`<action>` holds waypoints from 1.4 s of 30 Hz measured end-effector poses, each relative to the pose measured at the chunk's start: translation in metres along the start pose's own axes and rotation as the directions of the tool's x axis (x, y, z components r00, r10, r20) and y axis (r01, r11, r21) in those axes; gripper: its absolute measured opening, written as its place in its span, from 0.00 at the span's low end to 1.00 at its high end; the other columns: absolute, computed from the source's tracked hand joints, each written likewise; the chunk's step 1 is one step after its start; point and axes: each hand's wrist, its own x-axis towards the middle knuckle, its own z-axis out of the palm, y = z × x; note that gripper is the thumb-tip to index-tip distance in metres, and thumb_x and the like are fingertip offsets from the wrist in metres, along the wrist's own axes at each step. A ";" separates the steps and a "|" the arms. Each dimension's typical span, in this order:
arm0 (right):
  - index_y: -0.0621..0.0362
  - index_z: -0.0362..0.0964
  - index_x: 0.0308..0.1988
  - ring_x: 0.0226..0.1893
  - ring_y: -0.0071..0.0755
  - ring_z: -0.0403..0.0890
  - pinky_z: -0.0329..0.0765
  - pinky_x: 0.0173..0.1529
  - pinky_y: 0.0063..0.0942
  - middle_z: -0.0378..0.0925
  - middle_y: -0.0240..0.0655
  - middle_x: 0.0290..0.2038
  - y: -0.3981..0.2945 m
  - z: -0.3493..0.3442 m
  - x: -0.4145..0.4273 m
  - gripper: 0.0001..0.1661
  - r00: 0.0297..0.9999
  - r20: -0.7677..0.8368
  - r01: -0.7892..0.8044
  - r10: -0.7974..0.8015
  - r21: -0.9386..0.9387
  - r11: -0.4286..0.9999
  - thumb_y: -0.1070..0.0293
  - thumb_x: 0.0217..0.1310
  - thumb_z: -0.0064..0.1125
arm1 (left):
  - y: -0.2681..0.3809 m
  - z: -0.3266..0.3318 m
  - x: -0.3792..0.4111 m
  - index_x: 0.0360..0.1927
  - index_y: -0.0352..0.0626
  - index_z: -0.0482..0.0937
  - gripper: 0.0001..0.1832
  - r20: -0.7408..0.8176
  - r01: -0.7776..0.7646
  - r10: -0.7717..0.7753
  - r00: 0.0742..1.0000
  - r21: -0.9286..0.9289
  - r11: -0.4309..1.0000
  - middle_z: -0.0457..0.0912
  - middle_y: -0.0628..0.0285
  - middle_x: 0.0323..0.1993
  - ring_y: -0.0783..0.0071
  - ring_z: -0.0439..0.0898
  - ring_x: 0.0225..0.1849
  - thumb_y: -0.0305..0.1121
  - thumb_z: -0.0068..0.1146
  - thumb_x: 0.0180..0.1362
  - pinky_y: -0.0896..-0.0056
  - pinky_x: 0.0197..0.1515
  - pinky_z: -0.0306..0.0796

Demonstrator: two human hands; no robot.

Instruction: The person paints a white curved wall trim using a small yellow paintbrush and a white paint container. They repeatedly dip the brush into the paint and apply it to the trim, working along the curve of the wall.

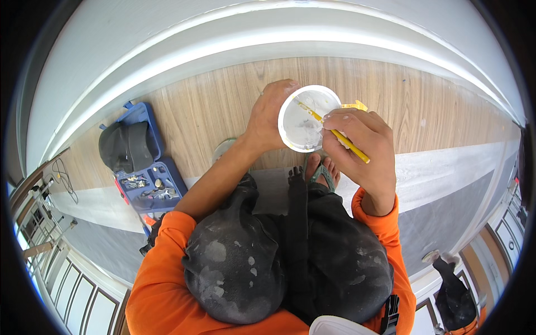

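My left hand (270, 115) grips the side of a white plastic tub (289, 144), tilted so that its inside faces me. Whitish residue coats the inner wall and bottom. A yellow pencil-like stick (349, 145) is pinched in my right hand (362, 144), its far end inside the tub and smeared with white. Part of a yellow object (356, 105) shows behind the right hand; what it is I cannot tell.
An open blue plastic tool case (178, 180) with small metal parts lies on the left, a black pad on its lid. Wood-look floor (201, 109) runs to a white wall base. Cables (65, 180) lie far left. Another person's dark-clad leg (454, 293) shows lower right.
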 end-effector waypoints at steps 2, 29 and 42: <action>0.59 0.72 0.27 0.25 0.40 0.78 0.72 0.30 0.30 0.78 0.36 0.26 -0.001 -0.001 0.000 0.08 1.000 0.017 -0.009 0.009 -0.010 1.000 0.78 0.39 0.60 | 0.002 0.002 0.001 0.52 0.41 0.66 0.46 -0.027 0.008 -0.007 1.000 0.025 1.000 0.74 0.52 0.46 0.53 0.74 0.48 0.42 0.77 0.25 0.59 0.47 0.70; 0.59 0.69 0.31 0.30 0.29 0.75 0.72 0.37 0.26 0.77 0.42 0.31 0.050 -0.027 -0.045 0.08 0.796 -0.202 -0.136 0.571 0.860 0.493 0.83 0.49 0.55 | -0.002 0.007 0.027 0.52 0.38 0.68 0.44 -0.089 0.215 -0.215 0.973 -0.005 0.977 0.76 0.55 0.45 0.62 0.77 0.47 0.38 0.78 0.28 0.65 0.49 0.71; 0.59 0.70 0.32 0.30 0.31 0.76 0.72 0.39 0.27 0.76 0.42 0.34 0.060 -0.033 -0.048 0.11 0.785 -0.302 0.001 0.541 0.874 0.486 0.85 0.47 0.56 | 0.000 0.003 0.023 0.52 0.38 0.67 0.43 -0.097 0.253 -0.258 0.961 -0.056 0.966 0.75 0.54 0.47 0.63 0.76 0.48 0.37 0.77 0.30 0.66 0.49 0.71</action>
